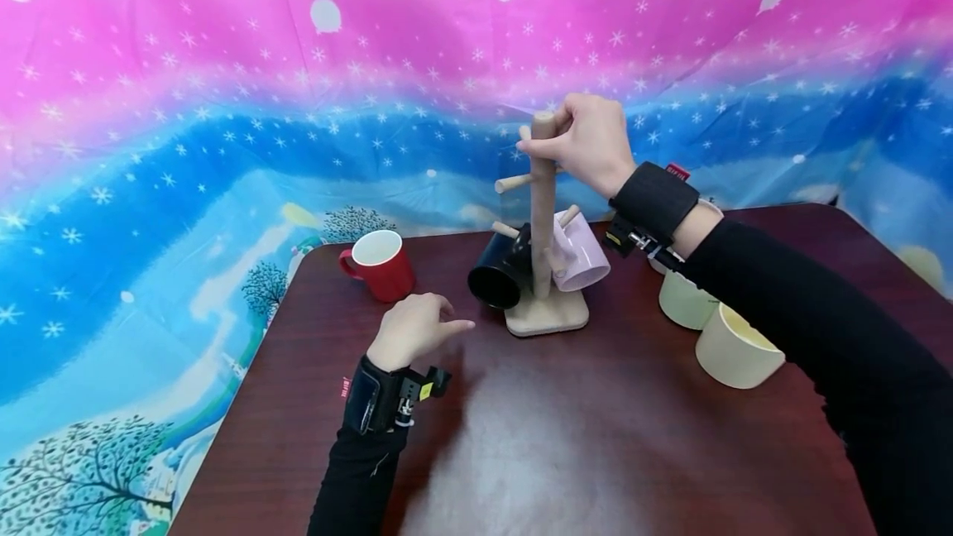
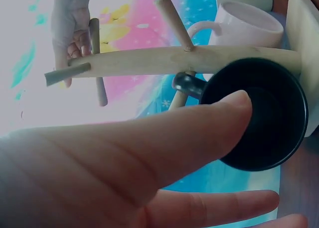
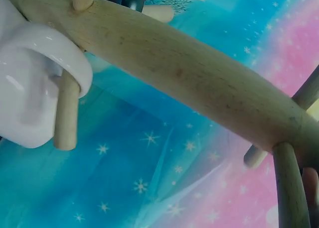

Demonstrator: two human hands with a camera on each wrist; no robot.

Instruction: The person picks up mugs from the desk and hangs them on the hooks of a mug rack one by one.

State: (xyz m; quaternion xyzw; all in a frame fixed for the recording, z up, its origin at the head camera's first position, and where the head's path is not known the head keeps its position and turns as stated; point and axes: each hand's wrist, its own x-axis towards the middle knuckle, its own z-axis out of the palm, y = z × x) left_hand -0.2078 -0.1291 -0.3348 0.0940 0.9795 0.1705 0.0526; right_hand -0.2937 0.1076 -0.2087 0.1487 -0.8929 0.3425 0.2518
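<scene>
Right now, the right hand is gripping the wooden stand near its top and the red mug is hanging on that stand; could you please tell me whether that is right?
Not quite: the red mug is not hanging; the head view shows it upright on the table, apart from the wooden stand, which the right hand does grip near its top.

Black sleeves (image 1: 804, 313) show at lower centre and lower right of the frame; above them, black wristbands (image 1: 653, 201) bear red tags (image 1: 677, 172), yellow-labelled black cameras (image 1: 439, 380) and silvery fittings (image 1: 404, 410).

Upright wooden rack (image 1: 544, 226), hanging black mug (image 1: 495, 278), hanging lilac mug (image 1: 586, 259)
</scene>
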